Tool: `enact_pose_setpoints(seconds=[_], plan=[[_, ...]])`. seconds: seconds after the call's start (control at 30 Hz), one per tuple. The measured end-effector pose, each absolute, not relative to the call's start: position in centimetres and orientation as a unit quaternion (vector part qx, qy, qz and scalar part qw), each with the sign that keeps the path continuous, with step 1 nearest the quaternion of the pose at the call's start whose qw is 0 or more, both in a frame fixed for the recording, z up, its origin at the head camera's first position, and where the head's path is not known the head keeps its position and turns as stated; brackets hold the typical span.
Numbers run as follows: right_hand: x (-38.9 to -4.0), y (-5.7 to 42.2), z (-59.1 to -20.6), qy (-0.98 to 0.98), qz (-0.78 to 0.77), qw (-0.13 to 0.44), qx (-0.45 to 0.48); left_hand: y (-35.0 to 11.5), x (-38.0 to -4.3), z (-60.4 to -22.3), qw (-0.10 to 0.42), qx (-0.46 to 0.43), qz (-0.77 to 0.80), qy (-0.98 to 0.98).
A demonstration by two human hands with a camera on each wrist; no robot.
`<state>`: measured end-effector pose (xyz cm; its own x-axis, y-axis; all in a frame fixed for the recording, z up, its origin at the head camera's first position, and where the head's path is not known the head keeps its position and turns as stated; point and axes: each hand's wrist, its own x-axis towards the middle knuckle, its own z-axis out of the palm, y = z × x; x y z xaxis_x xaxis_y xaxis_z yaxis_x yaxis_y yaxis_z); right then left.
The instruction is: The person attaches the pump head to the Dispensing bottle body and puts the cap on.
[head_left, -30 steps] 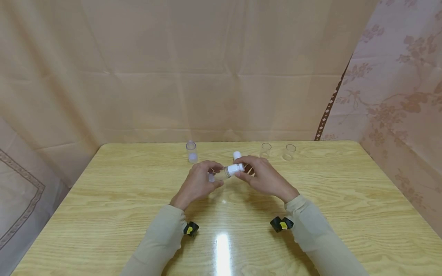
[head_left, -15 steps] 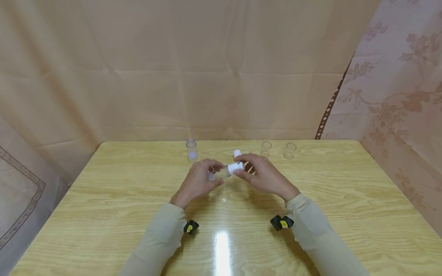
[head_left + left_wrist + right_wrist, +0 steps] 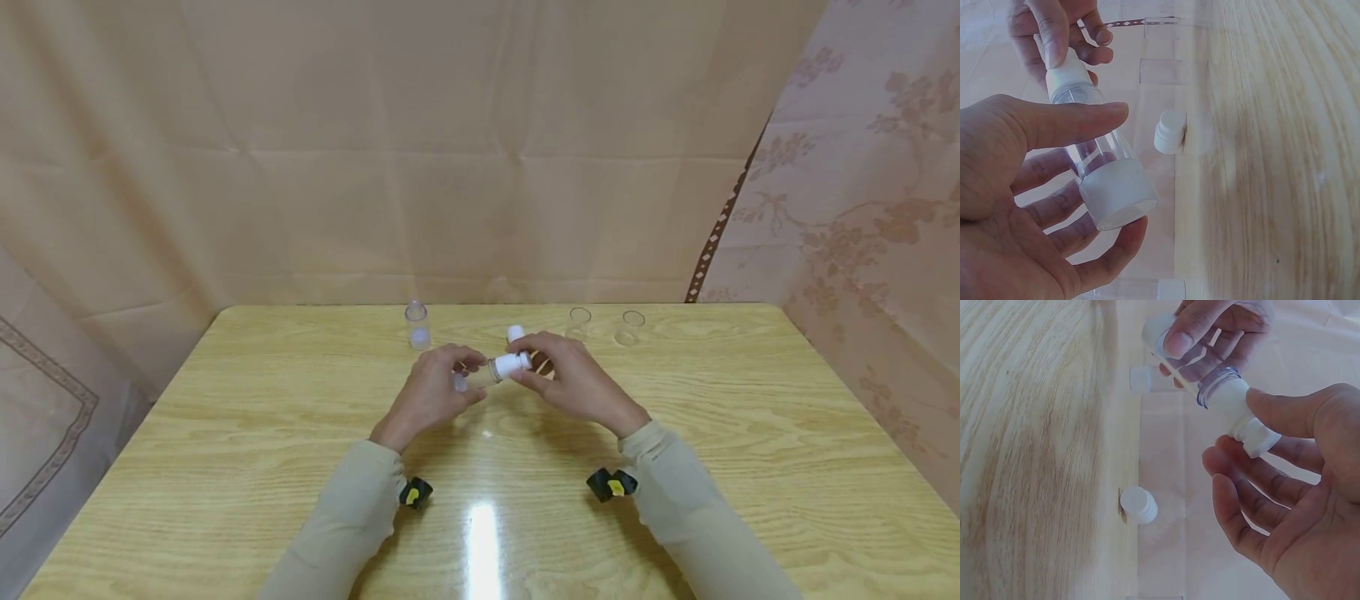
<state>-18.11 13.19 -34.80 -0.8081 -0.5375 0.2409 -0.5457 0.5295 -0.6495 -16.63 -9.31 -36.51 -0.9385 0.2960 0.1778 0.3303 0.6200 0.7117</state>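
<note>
My left hand [image 3: 429,387] grips a clear cylindrical bottle [image 3: 1119,195] round its body, thumb on one side and fingers on the other. Inside its lower end shows a white base. The bottle lies tilted above the table, its top toward my right hand [image 3: 573,379]. Thumb and fingers of that hand pinch the white pump head [image 3: 1229,406] at the bottle's mouth; whether it is fully seated cannot be told. Just behind the right fingertips stands a second white pump head [image 3: 515,333] on the table, partly hidden in the head view.
Toward the back left of the wooden table [image 3: 262,417] stands another clear bottle [image 3: 417,328] with a white piece inside. Two clear cylindrical covers [image 3: 628,330] stand at the back right, one partly behind the right hand. A beige curtain [image 3: 450,167] hangs behind the table.
Both hands keep the same hold on the bottle and pump head. Only the head view has shifted slightly.
</note>
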Motion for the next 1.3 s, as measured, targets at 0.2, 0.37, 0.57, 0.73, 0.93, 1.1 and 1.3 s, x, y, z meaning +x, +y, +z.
enact_pose_setpoints(seconds=[0.2,0.37,0.57,0.73,0.93,1.1,1.3], plan=[[-18.19,13.17,-34.82,-0.877,0.374,-0.008,0.301,-9.26,-16.59,-36.55,0.022,-0.169,-0.392,-0.904],[-18.24,13.16,-34.62,-0.883,0.366,-0.017,0.294,-9.24,-16.63,-36.47,0.021,-0.164,-0.390,-0.906],[-18.19,13.19,-34.57,-0.881,0.368,-0.015,0.296,-9.26,-16.73,-36.52,0.022,-0.163,-0.393,-0.905],[-18.08,13.16,-34.63,-0.879,0.363,0.001,0.308,-9.32,-16.73,-36.61,0.022,-0.169,-0.394,-0.903],[-18.16,13.13,-34.73,-0.876,0.363,0.009,0.317,-9.39,-16.84,-36.66,0.023,-0.179,-0.390,-0.903],[-18.18,13.04,-34.78,-0.878,0.361,0.000,0.314,-9.41,-16.78,-36.61,0.021,-0.178,-0.391,-0.903],[-18.18,13.02,-34.64,-0.880,0.364,-0.013,0.305,-9.38,-16.76,-36.60,0.019,-0.176,-0.394,-0.902]])
